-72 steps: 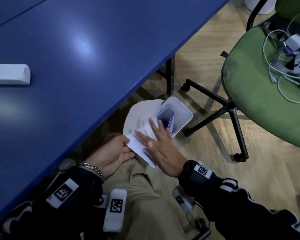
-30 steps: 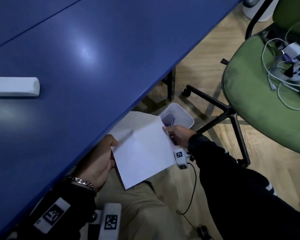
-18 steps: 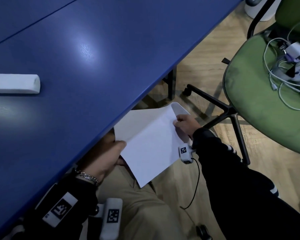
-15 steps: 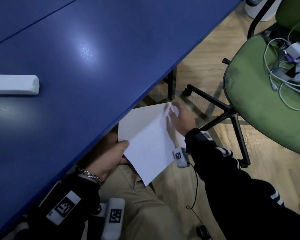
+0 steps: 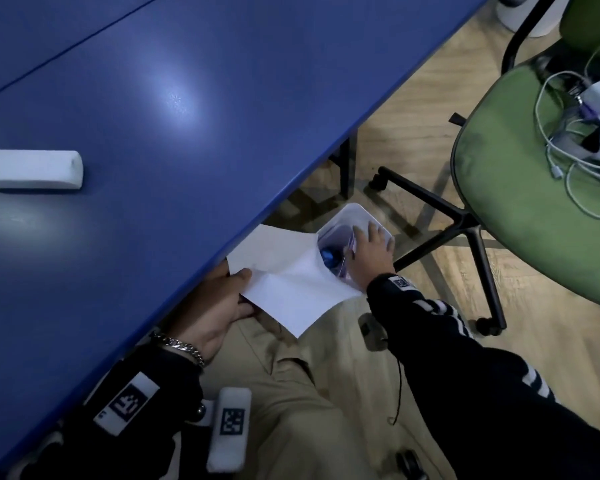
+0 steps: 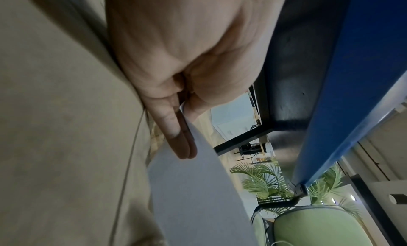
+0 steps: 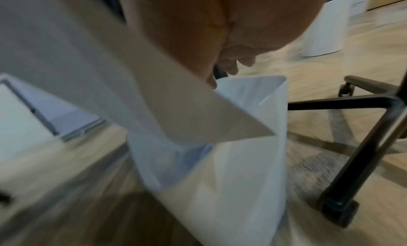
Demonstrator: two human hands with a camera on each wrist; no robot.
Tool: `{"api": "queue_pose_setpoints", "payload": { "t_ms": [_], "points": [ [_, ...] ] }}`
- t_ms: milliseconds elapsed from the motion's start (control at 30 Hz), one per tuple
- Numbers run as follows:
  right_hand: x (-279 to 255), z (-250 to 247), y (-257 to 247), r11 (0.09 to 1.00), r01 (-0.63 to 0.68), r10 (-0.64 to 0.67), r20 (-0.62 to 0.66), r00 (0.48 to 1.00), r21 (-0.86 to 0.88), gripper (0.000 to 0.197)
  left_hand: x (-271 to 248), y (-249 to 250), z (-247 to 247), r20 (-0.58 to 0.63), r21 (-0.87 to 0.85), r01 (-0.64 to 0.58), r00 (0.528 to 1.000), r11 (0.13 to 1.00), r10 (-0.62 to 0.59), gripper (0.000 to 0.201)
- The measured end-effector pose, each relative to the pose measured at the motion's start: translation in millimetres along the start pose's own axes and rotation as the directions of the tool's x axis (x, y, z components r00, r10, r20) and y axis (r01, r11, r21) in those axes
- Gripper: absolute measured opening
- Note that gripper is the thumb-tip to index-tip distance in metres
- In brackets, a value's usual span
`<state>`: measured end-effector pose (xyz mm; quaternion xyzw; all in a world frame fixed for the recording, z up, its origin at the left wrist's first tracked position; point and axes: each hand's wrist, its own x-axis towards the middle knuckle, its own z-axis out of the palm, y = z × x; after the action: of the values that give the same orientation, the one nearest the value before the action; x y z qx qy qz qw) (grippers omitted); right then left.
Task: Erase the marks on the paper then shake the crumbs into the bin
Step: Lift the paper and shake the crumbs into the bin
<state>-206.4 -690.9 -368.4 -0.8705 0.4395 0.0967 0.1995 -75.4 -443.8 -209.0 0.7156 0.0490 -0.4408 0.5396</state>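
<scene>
Below the table edge, over the bin: tipping the crumbs off the sheet

Beside the knee, under the blue table [image 5: 187, 98], find the paper [image 5: 291, 289] sloping down, with its far corner pointing into the mouth of the white bin [image 5: 362, 213] on the floor. Judge the step as the shaking of crumbs, near the end of the task; cannot tell from these views whether any crumbs remain on the sheet.

Hold the near edge as now: pinched by the left hand [image 5: 215, 306], thumb on top, fingers pressed together underneath. Grip firmly but without crushing, since thin paper creases fast and a crease traps crumbs.

Note the right hand [image 5: 371, 254] above the bin opening, fingers straight and a little spread, at the far edge of the sheet. Cannot tell whether it really holds that edge, because the wrist view is blurred. Use it to bend the sheet into a shallow gutter, so that the crumbs run along the fold to the low corner and not over the sides onto the trousers or the floor.

Raise the near edge for a steeper slope, then tap or flick lightly from below. Take care not to push the bin, probably light and easy to tip. Leave the white block [image 5: 32, 169] on the table alone
</scene>
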Motion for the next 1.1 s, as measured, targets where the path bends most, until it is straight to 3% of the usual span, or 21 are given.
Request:
{"api": "queue_pose_setpoints", "payload": {
  "t_ms": [67,133,200,267,400,533,700,867,1000,1100],
  "points": [
    [3,-12,-4,0.938,-0.069,0.048,0.069,0.996,0.339,0.045,-3,1,0,0.002,-0.016,-0.014,1.0,1.0,0.014,0.033],
    [1,-20,-3,0.732,-0.291,0.114,0.311,0.944,0.616,0.051,-10,4,-1,0.017,-0.03,-0.024,1.0,0.999,0.025,0.034],
    [-6,-24,4,0.527,-0.47,0.056,0.522,0.851,0.708,0.057,-19,5,-6,0.034,-0.026,-0.023,0.999,0.999,0.024,0.032],
    [-18,-40,10,0.496,-0.494,-0.015,0.576,0.818,0.714,0.042,-29,4,-13,0.033,0.013,-0.038,0.999,0.999,0.038,0.032],
    [-48,-89,19,0.424,-0.458,-0.117,0.549,0.828,0.781,0.022,-59,-1,-33,0.043,0.137,-0.067,0.997,0.988,0.061,0.039],
    [-79,-141,25,0.446,-0.382,-0.164,0.493,0.854,0.81,0.028,-103,7,-47,0.153,0.237,-0.098,0.986,0.967,0.063,0.045],
    [-127,-230,17,0.47,-0.134,-0.252,0.278,0.927,0.873,0.01,-174,29,-57,0.308,0.354,-0.302,0.931,0.885,0.195,0.039],
    [-171,-303,-3,0.444,-0.017,-0.352,0.192,0.916,0.896,0.023,-244,50,-79,0.339,0.335,-0.455,0.875,0.825,0.345,0.038],
    [-202,-330,-48,0.429,0.03,-0.415,0.168,0.894,0.903,0.033,-288,59,-114,0.248,0.279,-0.509,0.857,0.814,0.451,0.04],
    [-220,-329,-102,0.43,0.057,-0.479,0.174,0.861,0.901,0.031,-306,55,-158,0.063,0.252,-0.49,0.869,0.835,0.491,0.035]
  ]
}}
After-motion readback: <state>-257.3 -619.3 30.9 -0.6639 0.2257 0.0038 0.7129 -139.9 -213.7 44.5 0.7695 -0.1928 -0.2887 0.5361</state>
